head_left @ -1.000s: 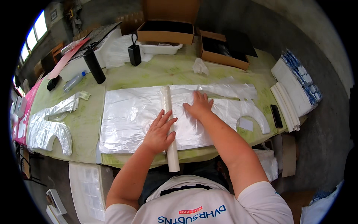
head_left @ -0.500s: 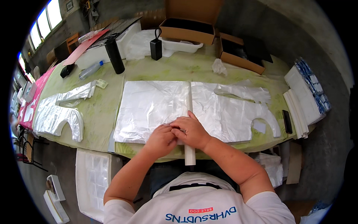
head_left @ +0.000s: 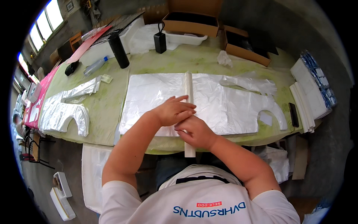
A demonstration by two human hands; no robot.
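A long white strip [head_left: 188, 87] of folded plastic runs down the middle of a clear plastic sheet [head_left: 227, 104] spread on the green table [head_left: 108, 108]. My left hand [head_left: 172, 111] lies flat on the strip's near part, fingers stretched to the right. My right hand [head_left: 195, 131] rests just below it on the same strip, close to the table's front edge, its fingers overlapping my left hand. The strip's lower end [head_left: 189, 151] sticks out over the edge.
Cut plastic pieces [head_left: 65, 110] lie at the left. A black bottle [head_left: 118, 51], a clear bottle [head_left: 95, 65], a black charger [head_left: 160, 41] and open cardboard boxes [head_left: 244, 46] stand at the back. White stacks [head_left: 309, 100] and a dark phone [head_left: 293, 114] sit at the right.
Both hands have slid from flat on the sheet toward the front edge and come together on the strip; my left hand now lies over my right.
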